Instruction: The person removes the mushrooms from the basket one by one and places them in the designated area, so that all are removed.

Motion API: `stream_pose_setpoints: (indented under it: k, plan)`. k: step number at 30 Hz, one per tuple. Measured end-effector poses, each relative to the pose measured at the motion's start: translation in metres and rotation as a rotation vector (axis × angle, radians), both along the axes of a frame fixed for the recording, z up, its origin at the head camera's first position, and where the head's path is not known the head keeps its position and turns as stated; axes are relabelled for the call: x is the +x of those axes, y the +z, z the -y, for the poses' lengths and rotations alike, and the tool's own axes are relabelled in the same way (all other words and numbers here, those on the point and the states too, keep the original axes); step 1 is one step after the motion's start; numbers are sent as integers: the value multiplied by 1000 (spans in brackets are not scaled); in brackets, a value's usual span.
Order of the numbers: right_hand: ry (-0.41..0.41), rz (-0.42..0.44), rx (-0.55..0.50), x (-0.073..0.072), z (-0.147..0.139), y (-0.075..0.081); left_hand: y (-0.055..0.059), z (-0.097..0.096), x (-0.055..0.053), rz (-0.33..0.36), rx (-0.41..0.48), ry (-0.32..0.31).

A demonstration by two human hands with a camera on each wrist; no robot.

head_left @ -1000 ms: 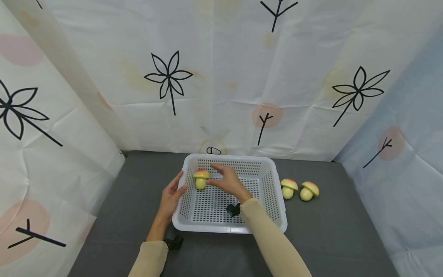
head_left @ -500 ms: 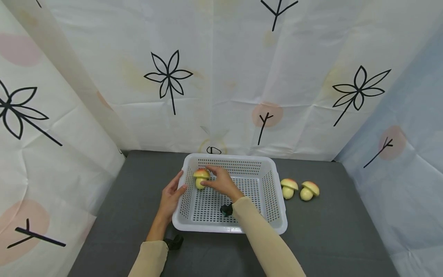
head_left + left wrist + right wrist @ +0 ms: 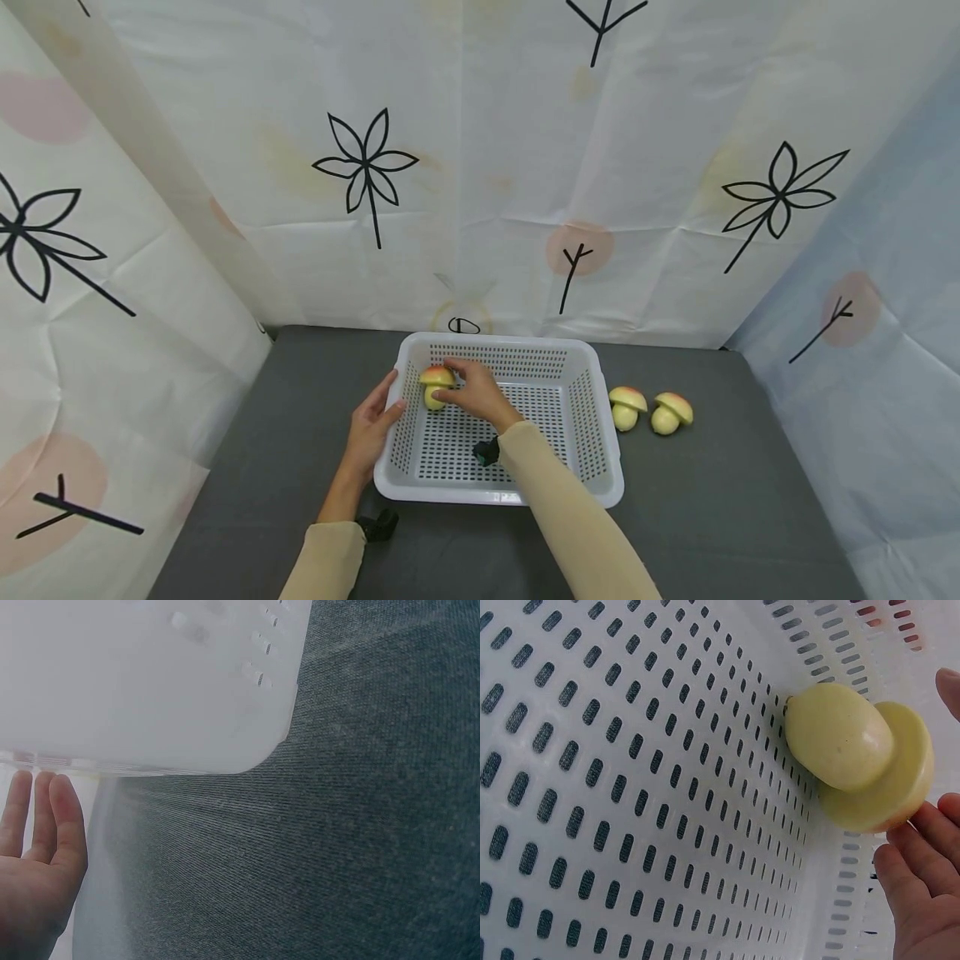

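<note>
A white plastic basket [image 3: 525, 497] with slotted walls and floor stands on the table. Inside it, at the left end, sits a toy mushroom [image 3: 435, 387] with a yellow stem and a reddish-yellow cap. My right hand [image 3: 483, 396] reaches into the basket beside this mushroom. In the right wrist view, fingertips [image 3: 911, 840] meet the edge of the mushroom's cap [image 3: 885, 784], while the thumb stands apart from it. My left hand [image 3: 369, 429] touches the basket's left rim; its fingers [image 3: 66, 817] lie fairly straight against the edge in the left wrist view.
Two more toy mushrooms, one [image 3: 627, 408] close to the basket's right wall and another [image 3: 670, 413] farther right, stand on the dark grey tabletop [image 3: 720, 500]. White patterned cloth [image 3: 480, 167] hangs behind the table and along both sides.
My right hand has moved a little left, closer to the mushroom in the basket, and has nearly stopped. The left hand, basket and other mushrooms look the same.
</note>
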State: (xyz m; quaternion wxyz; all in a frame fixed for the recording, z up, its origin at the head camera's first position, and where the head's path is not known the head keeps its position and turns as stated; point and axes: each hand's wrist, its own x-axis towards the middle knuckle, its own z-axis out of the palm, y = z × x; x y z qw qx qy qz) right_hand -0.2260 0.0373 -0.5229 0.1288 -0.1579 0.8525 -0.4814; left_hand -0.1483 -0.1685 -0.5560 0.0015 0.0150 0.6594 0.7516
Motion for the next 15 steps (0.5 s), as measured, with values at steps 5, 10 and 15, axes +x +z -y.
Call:
stream_pose_setpoints:
  k: [5, 10, 15]
  plan:
    - [6, 16, -5, 0, 2, 1, 1, 0, 1, -12, 0, 4]
    - [9, 16, 8, 0, 3, 1, 1, -1, 0, 2, 5, 11]
    - [27, 1, 22, 0, 4, -1, 2, 0, 1, 28, 37, 7]
